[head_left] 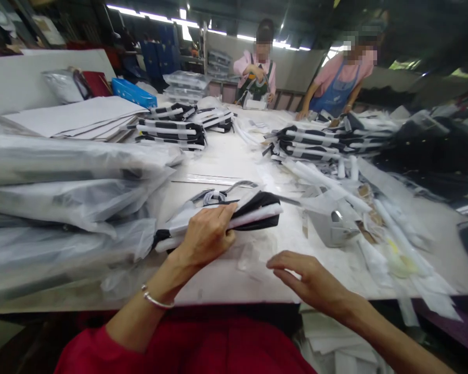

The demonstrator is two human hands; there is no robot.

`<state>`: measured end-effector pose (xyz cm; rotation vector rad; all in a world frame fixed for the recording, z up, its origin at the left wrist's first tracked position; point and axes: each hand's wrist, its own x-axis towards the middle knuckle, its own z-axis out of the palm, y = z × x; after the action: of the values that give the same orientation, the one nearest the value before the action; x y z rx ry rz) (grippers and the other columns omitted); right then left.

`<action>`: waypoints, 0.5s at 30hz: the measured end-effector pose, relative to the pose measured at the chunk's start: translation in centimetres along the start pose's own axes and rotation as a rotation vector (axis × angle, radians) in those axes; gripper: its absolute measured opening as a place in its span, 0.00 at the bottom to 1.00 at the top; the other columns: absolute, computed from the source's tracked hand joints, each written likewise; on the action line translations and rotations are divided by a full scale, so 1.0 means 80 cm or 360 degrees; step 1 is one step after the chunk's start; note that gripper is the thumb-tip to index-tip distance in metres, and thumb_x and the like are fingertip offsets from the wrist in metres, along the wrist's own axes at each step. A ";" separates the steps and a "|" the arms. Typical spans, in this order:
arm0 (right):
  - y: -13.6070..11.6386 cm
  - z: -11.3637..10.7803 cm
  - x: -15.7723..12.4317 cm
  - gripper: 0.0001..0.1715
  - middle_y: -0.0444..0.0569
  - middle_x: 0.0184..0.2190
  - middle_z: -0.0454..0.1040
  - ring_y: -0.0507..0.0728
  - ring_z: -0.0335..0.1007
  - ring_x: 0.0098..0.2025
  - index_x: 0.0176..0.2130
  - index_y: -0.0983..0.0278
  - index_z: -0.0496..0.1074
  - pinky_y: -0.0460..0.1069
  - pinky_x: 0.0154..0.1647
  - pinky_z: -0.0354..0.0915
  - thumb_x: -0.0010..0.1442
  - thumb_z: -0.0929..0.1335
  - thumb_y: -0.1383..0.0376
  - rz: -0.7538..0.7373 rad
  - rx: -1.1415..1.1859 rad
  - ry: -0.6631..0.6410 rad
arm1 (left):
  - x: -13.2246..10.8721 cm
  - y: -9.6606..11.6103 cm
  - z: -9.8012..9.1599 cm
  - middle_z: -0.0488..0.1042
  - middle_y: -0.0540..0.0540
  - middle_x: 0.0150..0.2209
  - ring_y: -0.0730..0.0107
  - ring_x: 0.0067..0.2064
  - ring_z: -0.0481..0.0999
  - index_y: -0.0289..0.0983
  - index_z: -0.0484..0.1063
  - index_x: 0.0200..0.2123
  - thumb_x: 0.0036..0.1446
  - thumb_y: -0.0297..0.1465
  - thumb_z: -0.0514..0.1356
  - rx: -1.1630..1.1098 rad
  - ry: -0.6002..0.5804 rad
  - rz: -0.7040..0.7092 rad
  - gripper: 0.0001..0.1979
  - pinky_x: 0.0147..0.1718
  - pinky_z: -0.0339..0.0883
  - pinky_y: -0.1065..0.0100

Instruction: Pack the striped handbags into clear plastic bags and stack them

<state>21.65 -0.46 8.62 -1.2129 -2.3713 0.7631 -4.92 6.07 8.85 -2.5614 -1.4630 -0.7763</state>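
Note:
My left hand [206, 234] lies closed on a folded black-and-white striped garment [253, 213] near the front of the white table [226, 156]; a bracelet is on that wrist. My right hand [308, 280] hovers just right of it over a clear plastic bag [257, 254] on the table, fingers spread and holding nothing. The garment's left end is hidden under bagged goods.
A pile of bagged garments [62, 197] fills the left. Stacks of striped folded garments [171, 130] sit further back, more at the right [315, 143]. A tape dispenser [331, 223] and plastic strips lie right. Two people in aprons [257, 72] work at the far end.

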 end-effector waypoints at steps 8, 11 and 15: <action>0.076 0.055 0.100 0.24 0.52 0.53 0.74 0.59 0.77 0.43 0.53 0.58 0.73 0.51 0.43 0.70 0.59 0.64 0.71 0.0275 -0.0606 -0.0251 | 0.016 -0.008 -0.023 0.78 0.46 0.47 0.56 0.43 0.78 0.39 0.67 0.57 0.50 0.27 0.59 -0.0006 0.0019 -0.0223 0.28 0.43 0.71 0.59; 0.082 0.060 0.130 0.10 0.51 0.33 0.78 0.58 0.76 0.32 0.35 0.62 0.78 0.50 0.34 0.70 0.61 0.67 0.61 0.0491 -0.0133 -0.0049 | 0.014 -0.008 -0.018 0.78 0.46 0.47 0.56 0.44 0.78 0.39 0.67 0.56 0.49 0.26 0.59 -0.0044 0.0034 -0.0198 0.28 0.44 0.70 0.60; 0.088 0.054 0.181 0.25 0.51 0.25 0.76 0.55 0.72 0.22 0.38 0.64 0.75 0.49 0.22 0.68 0.62 0.64 0.46 0.0926 0.0747 0.0266 | 0.014 -0.012 -0.019 0.78 0.46 0.47 0.58 0.44 0.78 0.39 0.67 0.56 0.49 0.26 0.59 -0.0049 0.0118 -0.0215 0.28 0.44 0.70 0.61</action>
<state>15.56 13.54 2.00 -1.6721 -1.5728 1.2477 -5.83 6.93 10.53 -2.4467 -1.6269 -0.9075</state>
